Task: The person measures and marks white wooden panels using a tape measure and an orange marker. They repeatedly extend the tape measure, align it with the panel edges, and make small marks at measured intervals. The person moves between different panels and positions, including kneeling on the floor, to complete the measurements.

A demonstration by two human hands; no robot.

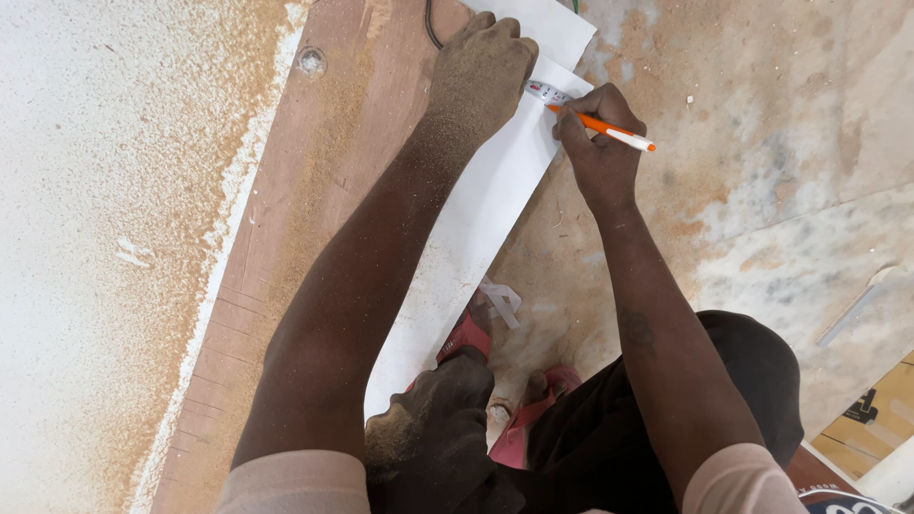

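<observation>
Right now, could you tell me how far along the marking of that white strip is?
Done: the white strip lies on the brown board, with the tape measure across it. In hand: the left hand pins the tape while the right hand sets the orange pen at it. No finished mark is visible yet.

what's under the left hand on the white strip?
The left hand presses flat on the white strip. A tape measure blade emerges from beneath it toward the right hand, which holds an orange pen. How far the blade runs under the hand is hidden.
</observation>
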